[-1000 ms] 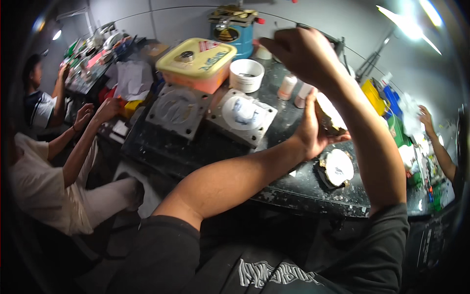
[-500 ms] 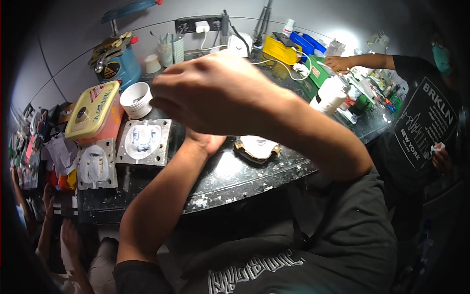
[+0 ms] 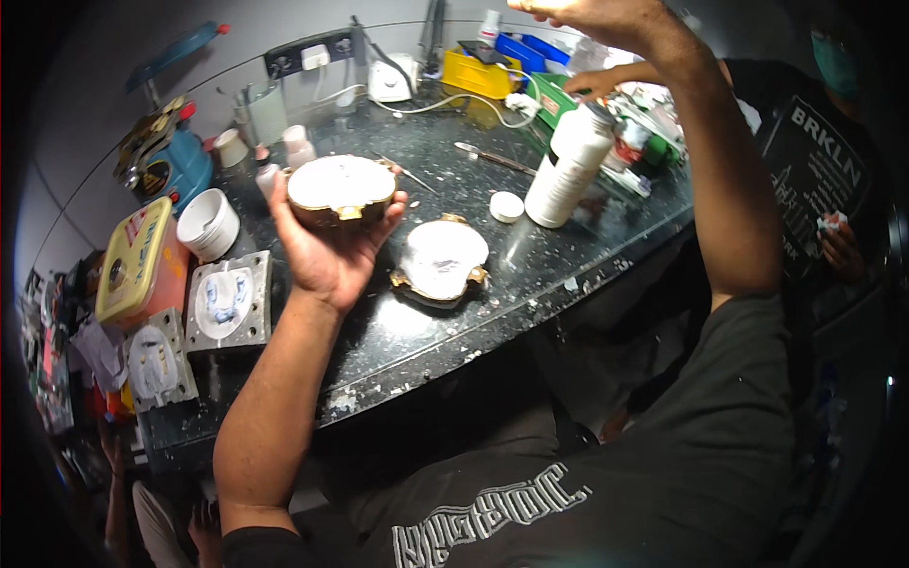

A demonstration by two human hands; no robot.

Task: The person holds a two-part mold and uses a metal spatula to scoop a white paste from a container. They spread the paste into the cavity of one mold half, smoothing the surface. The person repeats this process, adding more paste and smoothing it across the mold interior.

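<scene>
Raised over the bench, my left hand (image 3: 331,260) cups a brass-coloured dental flask half (image 3: 343,186) from below, its white plaster face up. A second dental flask half (image 3: 443,257), also filled with white plaster, lies on the bench to its right. My right hand (image 3: 606,21) is lifted high at the top edge, partly cut off, fingers stretched out with nothing visible in them. Below that arm stands a white bottle (image 3: 570,166), with a round white cap (image 3: 507,206) beside it.
Two square metal flask halves (image 3: 229,301) lie at left near a white tub (image 3: 208,225) and a yellow-lidded box (image 3: 137,260). A knife (image 3: 494,157) lies mid-bench on the black top (image 3: 379,355). A co-worker's hand (image 3: 598,83) reaches over a green bin (image 3: 551,97) at right.
My right hand has swung from over the left hand up to the top right. That uncovers the flask half in my left hand. The view has shifted somewhat.
</scene>
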